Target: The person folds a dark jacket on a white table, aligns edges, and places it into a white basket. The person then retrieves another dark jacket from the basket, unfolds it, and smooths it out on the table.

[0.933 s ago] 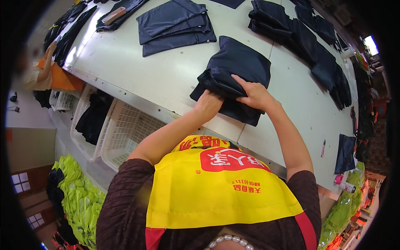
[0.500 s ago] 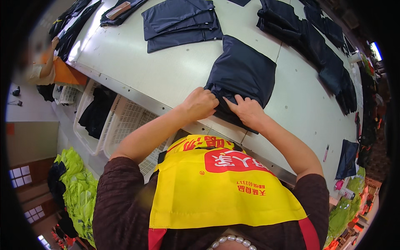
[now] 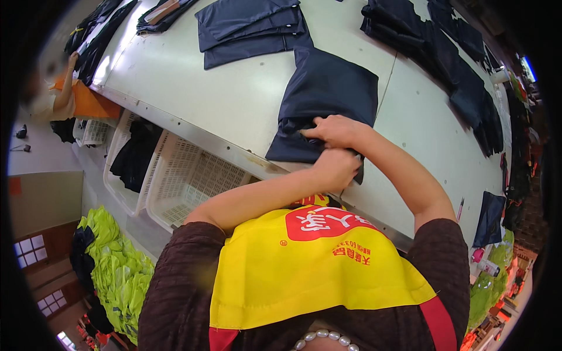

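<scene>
Touching navy cloth (image 3: 332,88), both hands (image 3: 338,167) (image 3: 338,131) beyond yellow apron's (image 3: 316,286) red lettering (image 3: 351,255)

Your yellow apron (image 3: 319,286) carries white characters (image 3: 317,221) on a red patch (image 3: 322,234), a tiny circled red letter (image 3: 283,243), and small red characters (image 3: 351,255) with digits (image 3: 350,243).

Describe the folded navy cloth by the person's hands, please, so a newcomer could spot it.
Start at the pale worktable, at its near edge beyond the yellow apron. There lies the folded navy cloth, right hand and left hand at its near side. Unlike the navy stack beyond and the navy row to its right, it is rumpled under these hands.
</scene>
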A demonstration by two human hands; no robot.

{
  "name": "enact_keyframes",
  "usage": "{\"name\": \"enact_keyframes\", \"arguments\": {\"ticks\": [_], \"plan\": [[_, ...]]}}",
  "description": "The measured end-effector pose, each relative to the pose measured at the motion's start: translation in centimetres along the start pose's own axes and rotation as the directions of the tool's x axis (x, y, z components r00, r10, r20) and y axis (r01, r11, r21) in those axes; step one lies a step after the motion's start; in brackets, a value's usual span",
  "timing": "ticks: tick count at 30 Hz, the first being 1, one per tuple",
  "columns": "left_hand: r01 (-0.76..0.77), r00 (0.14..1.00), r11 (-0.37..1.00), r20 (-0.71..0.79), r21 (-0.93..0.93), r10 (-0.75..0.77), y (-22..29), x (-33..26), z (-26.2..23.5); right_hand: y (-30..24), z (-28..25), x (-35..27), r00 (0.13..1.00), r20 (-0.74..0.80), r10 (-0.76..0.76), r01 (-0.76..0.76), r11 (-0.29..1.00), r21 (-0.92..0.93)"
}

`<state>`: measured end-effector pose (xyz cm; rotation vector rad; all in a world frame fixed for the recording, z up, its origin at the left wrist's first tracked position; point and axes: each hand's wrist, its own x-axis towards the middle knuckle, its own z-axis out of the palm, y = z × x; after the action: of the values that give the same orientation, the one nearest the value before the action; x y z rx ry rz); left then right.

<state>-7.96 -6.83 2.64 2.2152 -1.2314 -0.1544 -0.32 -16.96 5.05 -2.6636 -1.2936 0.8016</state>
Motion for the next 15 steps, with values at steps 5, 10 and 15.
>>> {"name": "enact_keyframes", "arguments": {"ticks": [5, 10, 15], "plan": [[0.024, 0.999, 0.993, -0.029, -0.118, -0.028, -0.1, -1.3, -2.3, 0.8, 0.8, -1.0, 0.995, 0.008, 0.098, -0.096, 0.951, 0.292], [0.146, 0.978, 0.951, 0.107, 0.273, -0.181, -0.9, -2.5, -4.9, 2.0, 2.1, -4.2, 0.999, -0.044, 0.028, 0.003, 0.817, 0.577], [0.116, 0.940, 0.958, 0.282, 0.263, -0.191, -4.8, -5.0, -8.7, -2.8, 4.2, -4.0, 0.948, -0.099, 0.304, -0.263, 0.918, 0.298]]}}
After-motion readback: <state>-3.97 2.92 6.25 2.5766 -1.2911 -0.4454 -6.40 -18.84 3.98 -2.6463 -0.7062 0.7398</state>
